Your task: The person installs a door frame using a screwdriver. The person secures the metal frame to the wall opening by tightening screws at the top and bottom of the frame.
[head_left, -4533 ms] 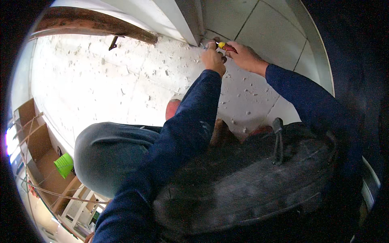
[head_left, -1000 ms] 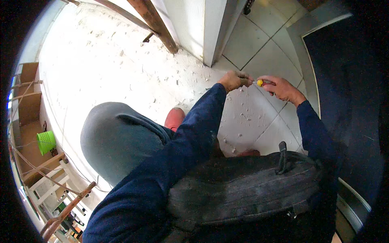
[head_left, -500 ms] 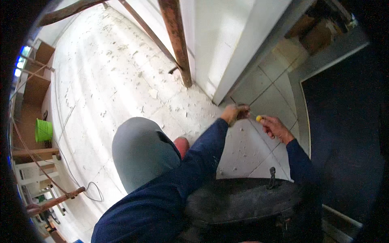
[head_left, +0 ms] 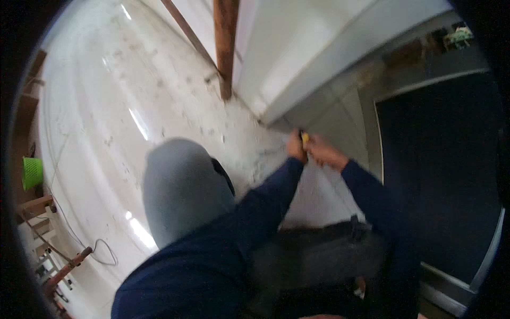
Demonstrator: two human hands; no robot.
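Observation:
My left hand (head_left: 296, 147) and my right hand (head_left: 325, 154) are close together over the floor, just off the foot of a white door frame. Between them shows a small tool with a yellow handle (head_left: 305, 138), held in the closed fingers of my right hand. Its kind is too blurred to tell. My left hand is closed too, beside a small dark piece at the tool's end; what it grips is hidden by the fingers.
A white door frame (head_left: 297, 80) rises ahead, with a rusty brown pole (head_left: 226, 53) left of it. A dark panel (head_left: 441, 175) stands at the right. Debris bits lie on the pale tiled floor (head_left: 106, 159). At far left are a green basket (head_left: 32, 173) and a cable (head_left: 109, 254).
My right hand has moved left and a little up with the yellow-handled tool, and now meets my left hand. The view has shifted slightly and is more blurred.

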